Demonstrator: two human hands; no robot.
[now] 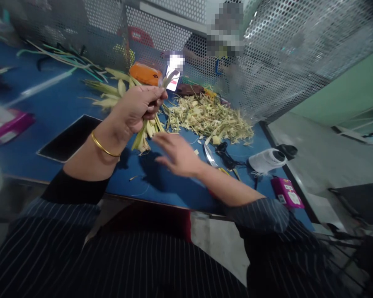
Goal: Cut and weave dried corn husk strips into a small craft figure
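My left hand (146, 102), wearing a gold bangle on its wrist, is closed around a bunch of pale yellow-green corn husks (145, 136). The cut-looking ends hang below the fist, and a thin tip sticks out above the fingers. Just right of those lower ends is my right hand (182, 154), slightly blurred, its fingers apart and nothing visible in them. Whether its fingertips touch the husks I cannot tell. More loose husks (110, 97) lie behind my left wrist. Scissors (209, 155) rest on the blue table (177, 188) right of my right hand, partly hidden by my forearm.
Husk scraps (211, 118) are heaped near a perforated metal screen (282, 62). A lit phone (173, 76) stands beside an orange packet (145, 73). To the right are black cord (227, 156), a white thread spool (264, 161) and a pink packet (287, 192). A dark flat panel (66, 138) lies left.
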